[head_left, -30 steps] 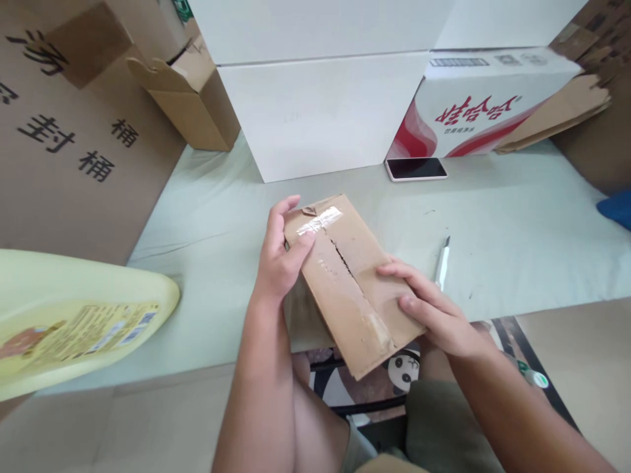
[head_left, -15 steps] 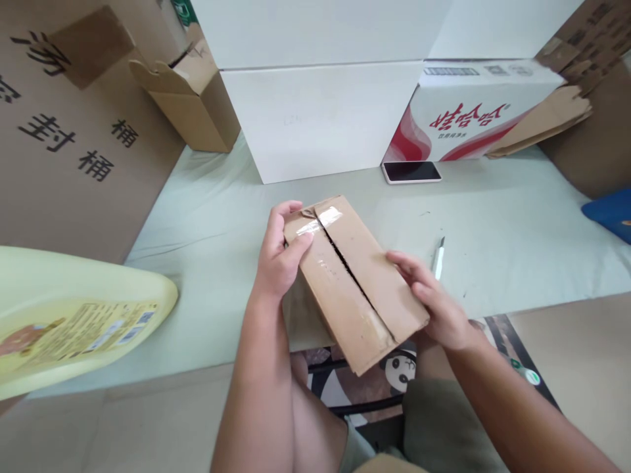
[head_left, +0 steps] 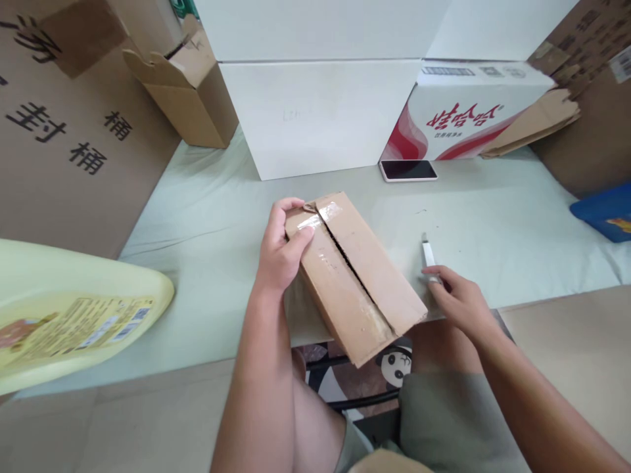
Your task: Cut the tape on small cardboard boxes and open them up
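A small brown cardboard box (head_left: 355, 279) is tilted over the front edge of the table, its long top seam parted in a dark slit and bits of clear tape at the far end. My left hand (head_left: 280, 246) grips its far left corner, thumb on top and fingers round the end. To the right of the box, my right hand (head_left: 458, 295) pinches the near end of a white utility knife (head_left: 428, 256) between thumb and fingers. The knife's narrow tip points away from me. The box's underside is hidden.
A phone (head_left: 409, 171) lies before white boxes (head_left: 325, 125) and a red-and-white carton (head_left: 463, 118). At left stand a yellow jug (head_left: 79, 315), a big carton (head_left: 73, 157) and an open brown box (head_left: 197, 98). A blue container (head_left: 604, 213) is at right.
My right hand has let go of the box's right side, moved right and taken hold of the knife, which has turned slightly. My left hand still holds the box in nearly the same place.
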The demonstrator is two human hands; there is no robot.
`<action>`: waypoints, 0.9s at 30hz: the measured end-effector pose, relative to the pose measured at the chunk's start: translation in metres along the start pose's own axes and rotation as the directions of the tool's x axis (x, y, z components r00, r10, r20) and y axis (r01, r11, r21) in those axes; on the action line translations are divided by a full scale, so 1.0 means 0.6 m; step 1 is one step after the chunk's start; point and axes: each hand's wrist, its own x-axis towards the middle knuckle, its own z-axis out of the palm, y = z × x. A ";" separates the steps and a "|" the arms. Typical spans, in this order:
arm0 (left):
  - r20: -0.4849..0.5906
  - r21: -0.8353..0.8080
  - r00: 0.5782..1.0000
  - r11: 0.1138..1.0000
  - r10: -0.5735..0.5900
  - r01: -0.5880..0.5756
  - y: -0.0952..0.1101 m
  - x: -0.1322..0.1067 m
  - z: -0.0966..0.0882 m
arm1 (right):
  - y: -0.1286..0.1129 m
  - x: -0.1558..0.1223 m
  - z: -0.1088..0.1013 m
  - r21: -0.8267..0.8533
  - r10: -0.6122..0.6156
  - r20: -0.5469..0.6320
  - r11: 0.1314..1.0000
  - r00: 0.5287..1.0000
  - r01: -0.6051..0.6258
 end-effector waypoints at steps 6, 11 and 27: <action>-0.002 0.015 1.000 1.000 0.011 -0.011 -0.001 -0.001 -0.001 | -0.076 -0.016 -0.011 0.762 -0.247 -0.246 0.549 0.937 0.345; 0.000 0.040 1.000 0.999 0.023 -0.023 -0.006 0.001 -0.003 | -0.193 -0.052 -0.020 0.697 -0.489 -0.297 0.476 0.820 0.537; -0.065 -0.018 0.998 1.000 -0.007 0.006 -0.005 -0.001 0.000 | -0.267 -0.058 0.025 0.561 -0.522 -0.294 0.584 0.801 0.586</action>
